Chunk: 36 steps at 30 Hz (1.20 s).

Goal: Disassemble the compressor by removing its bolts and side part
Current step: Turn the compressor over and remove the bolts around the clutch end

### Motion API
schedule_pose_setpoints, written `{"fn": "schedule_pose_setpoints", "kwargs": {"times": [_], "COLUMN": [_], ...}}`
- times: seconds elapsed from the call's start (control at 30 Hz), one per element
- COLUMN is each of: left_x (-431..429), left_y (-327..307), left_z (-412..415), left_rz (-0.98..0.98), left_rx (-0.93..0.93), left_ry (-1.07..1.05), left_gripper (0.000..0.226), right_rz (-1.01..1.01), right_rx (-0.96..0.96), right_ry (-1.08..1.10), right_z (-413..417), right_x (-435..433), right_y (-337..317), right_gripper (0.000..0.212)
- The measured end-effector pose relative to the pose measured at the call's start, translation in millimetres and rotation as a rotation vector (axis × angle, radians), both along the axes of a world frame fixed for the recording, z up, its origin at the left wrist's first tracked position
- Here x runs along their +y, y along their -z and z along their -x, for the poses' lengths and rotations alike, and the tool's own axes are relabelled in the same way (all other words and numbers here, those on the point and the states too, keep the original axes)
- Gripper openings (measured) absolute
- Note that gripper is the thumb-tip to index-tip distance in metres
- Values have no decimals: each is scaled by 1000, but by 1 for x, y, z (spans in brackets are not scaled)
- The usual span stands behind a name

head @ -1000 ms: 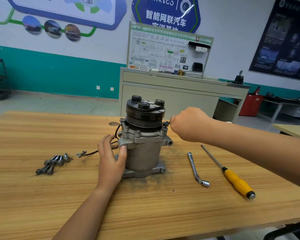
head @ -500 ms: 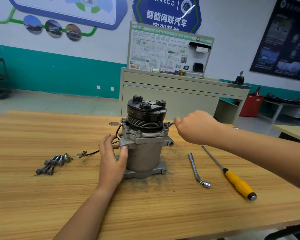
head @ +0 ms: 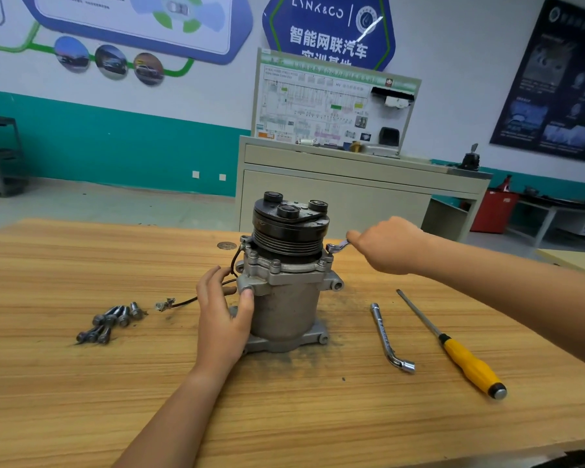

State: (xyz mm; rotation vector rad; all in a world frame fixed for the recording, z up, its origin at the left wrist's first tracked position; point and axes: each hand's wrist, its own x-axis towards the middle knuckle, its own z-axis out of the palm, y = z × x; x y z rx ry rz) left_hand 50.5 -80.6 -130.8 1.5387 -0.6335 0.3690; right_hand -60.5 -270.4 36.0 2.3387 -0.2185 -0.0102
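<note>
A wooden table fills the lower view, its near right corner cut off by the frame edge. On the wall behind hangs a blue sign reading "LYNK&CO" above Chinese characters, the lowest row hidden by a wiring-diagram board whose print is too small to read.

The compressor stands upright at the middle of the table, its black pulley on top. The left hand grips the housing's left side, thumb pressed on a mounting ear and fingers curled round the far side. The right hand is closed round the handle of a small wrench; only the wrench's head shows, sitting on a bolt at the upper right flange, just beside the fist.

A yellow-handled screwdriver and an L-shaped socket wrench lie side by side on the table to the right, apart from the compressor; the writing on the wrench shaft is illegible. A black wire trails left from the housing behind the left hand. Farther left lies a cluster of loose bolts, their number hard to tell.
</note>
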Motion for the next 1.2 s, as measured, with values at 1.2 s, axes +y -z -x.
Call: {"fn": "schedule_pose_setpoints", "kwargs": {"times": [1.2], "left_x": [6], "left_y": [-140], "left_z": [41], "left_rz": [-45], "left_rx": [-871], "left_ry": [-85], "left_gripper": [23], "right_rz": [-1994], "right_rx": [-1468], "right_ry": [-130], "right_z": [10], "right_x": [56], "right_y": [146], "right_gripper": [35]}}
